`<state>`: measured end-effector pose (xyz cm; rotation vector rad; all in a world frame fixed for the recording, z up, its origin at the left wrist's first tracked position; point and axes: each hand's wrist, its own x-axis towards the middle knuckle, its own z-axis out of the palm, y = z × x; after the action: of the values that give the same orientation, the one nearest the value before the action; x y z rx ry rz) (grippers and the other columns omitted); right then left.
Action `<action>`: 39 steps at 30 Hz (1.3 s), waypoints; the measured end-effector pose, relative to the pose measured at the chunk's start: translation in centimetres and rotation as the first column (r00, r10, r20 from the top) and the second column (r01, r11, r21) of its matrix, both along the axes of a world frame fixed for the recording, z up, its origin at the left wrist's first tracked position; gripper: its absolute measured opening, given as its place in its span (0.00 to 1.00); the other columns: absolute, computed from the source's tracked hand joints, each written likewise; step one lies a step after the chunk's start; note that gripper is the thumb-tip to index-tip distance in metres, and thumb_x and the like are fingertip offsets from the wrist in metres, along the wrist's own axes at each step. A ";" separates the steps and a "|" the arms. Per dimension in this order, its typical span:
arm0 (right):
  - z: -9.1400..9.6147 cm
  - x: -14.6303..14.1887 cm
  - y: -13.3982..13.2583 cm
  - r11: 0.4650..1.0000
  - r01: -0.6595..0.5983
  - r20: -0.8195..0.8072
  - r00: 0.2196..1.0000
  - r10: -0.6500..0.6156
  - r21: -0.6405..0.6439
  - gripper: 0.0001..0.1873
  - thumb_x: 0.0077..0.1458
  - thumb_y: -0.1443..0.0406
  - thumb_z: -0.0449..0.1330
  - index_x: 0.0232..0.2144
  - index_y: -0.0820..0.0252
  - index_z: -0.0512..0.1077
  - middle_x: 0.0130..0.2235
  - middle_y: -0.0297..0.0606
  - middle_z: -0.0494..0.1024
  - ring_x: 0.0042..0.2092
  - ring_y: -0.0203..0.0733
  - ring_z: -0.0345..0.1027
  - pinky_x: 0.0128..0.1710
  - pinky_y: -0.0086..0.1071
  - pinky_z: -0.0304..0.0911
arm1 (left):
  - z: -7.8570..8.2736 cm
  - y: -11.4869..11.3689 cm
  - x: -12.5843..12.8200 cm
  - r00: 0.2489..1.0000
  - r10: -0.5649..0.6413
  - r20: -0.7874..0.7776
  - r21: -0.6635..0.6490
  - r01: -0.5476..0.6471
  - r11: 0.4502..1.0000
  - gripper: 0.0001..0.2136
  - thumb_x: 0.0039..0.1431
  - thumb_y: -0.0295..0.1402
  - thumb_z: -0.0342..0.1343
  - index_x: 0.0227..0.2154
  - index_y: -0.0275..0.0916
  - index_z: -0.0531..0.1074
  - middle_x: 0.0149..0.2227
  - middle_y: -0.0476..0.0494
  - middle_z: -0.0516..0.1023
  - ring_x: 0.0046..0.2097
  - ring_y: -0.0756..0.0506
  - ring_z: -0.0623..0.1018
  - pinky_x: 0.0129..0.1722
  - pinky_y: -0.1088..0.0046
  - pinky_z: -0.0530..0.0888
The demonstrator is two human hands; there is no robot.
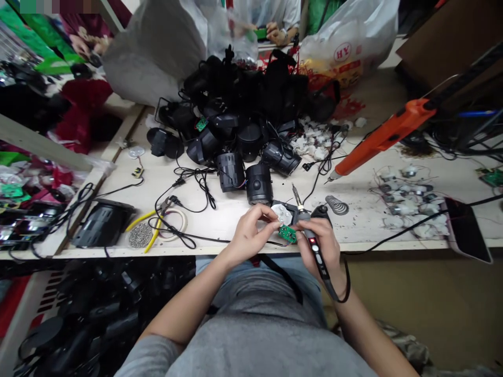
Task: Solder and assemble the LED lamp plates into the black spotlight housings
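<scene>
While your left hand (253, 230) pinches a green circuit board (288, 234) between thumb and fingers, your right hand (326, 242) curls around a soldering iron (316, 250), its fingertips at the board's right edge. Between your hands, the board has a black housing (259, 182) beyond it, a metal coil (337, 204) to its right and yellow-handled pliers (157, 225) well to its left.

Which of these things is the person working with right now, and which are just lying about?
In use, it seems:
green circuit board, at the fingertips of both the left hand and the right hand
soldering iron, in the right hand

Apparently just lying about:
yellow-handled pliers
pile of small metal pieces
dark-screened device
</scene>
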<state>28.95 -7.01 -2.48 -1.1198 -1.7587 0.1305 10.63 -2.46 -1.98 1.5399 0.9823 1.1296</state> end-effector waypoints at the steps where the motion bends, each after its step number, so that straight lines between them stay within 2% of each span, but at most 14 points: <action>1: -0.1 0.3 0.4 1.000 -0.023 0.002 1.000 0.024 -0.004 0.22 0.58 0.77 0.58 0.53 0.56 0.67 0.39 0.39 0.76 0.43 0.42 0.71 0.41 0.38 0.72 | 0.0 0.0 0.0 0.999 -0.036 0.003 -0.025 0.036 0.999 0.06 0.61 0.34 0.61 0.35 0.39 0.71 0.34 0.47 0.77 0.38 0.48 0.78 0.41 0.73 0.75; 3: -0.2 0.7 0.9 0.998 -0.058 0.001 0.998 0.058 -0.022 0.21 0.58 0.76 0.59 0.52 0.56 0.67 0.40 0.40 0.75 0.43 0.42 0.71 0.42 0.38 0.71 | 0.1 -0.2 -0.1 0.995 -0.094 0.014 -0.079 0.095 0.992 0.06 0.62 0.34 0.60 0.36 0.39 0.69 0.35 0.47 0.77 0.37 0.48 0.79 0.40 0.72 0.76; 7: -0.2 1.1 1.4 0.994 -0.095 -0.048 0.995 0.092 -0.052 0.21 0.58 0.76 0.59 0.51 0.55 0.68 0.40 0.38 0.74 0.43 0.41 0.71 0.42 0.37 0.71 | -0.1 -0.4 -0.2 0.991 -0.130 0.029 -0.147 0.133 0.980 0.07 0.61 0.34 0.59 0.37 0.40 0.68 0.34 0.47 0.77 0.37 0.48 0.79 0.38 0.73 0.76; 11: -0.4 1.1 1.6 0.996 -0.051 -0.137 0.990 0.040 -0.079 0.19 0.58 0.75 0.59 0.50 0.55 0.69 0.40 0.37 0.74 0.43 0.41 0.72 0.44 0.37 0.70 | -0.3 -0.2 -0.1 0.992 -0.129 -0.015 -0.124 0.126 0.984 0.07 0.61 0.35 0.59 0.37 0.39 0.68 0.35 0.46 0.77 0.35 0.48 0.78 0.36 0.73 0.75; 16: -0.7 1.1 1.8 0.995 -0.013 -0.163 0.987 -0.004 -0.103 0.16 0.60 0.73 0.59 0.50 0.56 0.69 0.40 0.37 0.74 0.42 0.41 0.73 0.44 0.39 0.71 | -0.1 -0.2 0.2 0.991 -0.127 -0.047 -0.124 0.120 0.985 0.08 0.62 0.38 0.59 0.37 0.40 0.69 0.35 0.46 0.77 0.37 0.48 0.78 0.38 0.73 0.74; 21: -0.8 0.9 2.2 0.996 -0.021 -0.161 0.987 0.007 -0.086 0.15 0.60 0.72 0.59 0.50 0.56 0.69 0.42 0.39 0.74 0.42 0.40 0.74 0.44 0.40 0.73 | 0.0 0.2 0.4 0.997 -0.012 0.074 -0.232 0.029 0.972 0.11 0.55 0.36 0.65 0.34 0.39 0.68 0.32 0.48 0.77 0.35 0.49 0.77 0.38 0.74 0.73; 25: -0.2 0.5 3.0 0.997 -0.044 -0.114 0.993 0.036 -0.069 0.14 0.61 0.72 0.59 0.49 0.56 0.70 0.41 0.39 0.75 0.42 0.40 0.74 0.42 0.38 0.73 | 0.2 0.5 0.3 0.986 0.052 0.159 -0.394 0.015 0.919 0.16 0.45 0.32 0.70 0.32 0.39 0.67 0.29 0.50 0.76 0.32 0.52 0.76 0.35 0.76 0.72; 29: 0.5 0.1 4.0 0.996 -0.060 -0.072 0.996 0.055 -0.071 0.12 0.62 0.71 0.59 0.48 0.56 0.70 0.42 0.39 0.76 0.43 0.40 0.74 0.42 0.37 0.73 | 0.4 0.6 0.2 0.983 0.078 0.168 -0.484 0.013 0.875 0.17 0.40 0.29 0.69 0.30 0.39 0.67 0.25 0.53 0.76 0.28 0.53 0.75 0.33 0.77 0.73; 39: 0.4 -0.6 4.8 0.996 -0.052 -0.045 0.998 0.049 -0.075 0.13 0.62 0.71 0.59 0.48 0.56 0.70 0.40 0.37 0.76 0.41 0.38 0.74 0.41 0.34 0.72 | 0.2 0.2 0.5 0.978 0.155 0.136 -0.448 -0.079 0.891 0.12 0.41 0.27 0.66 0.28 0.39 0.67 0.24 0.53 0.77 0.28 0.53 0.76 0.34 0.77 0.74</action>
<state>28.32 -2.19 -2.12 -1.1187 -1.7564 0.2524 11.17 -2.29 -1.82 1.0147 1.1349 1.0135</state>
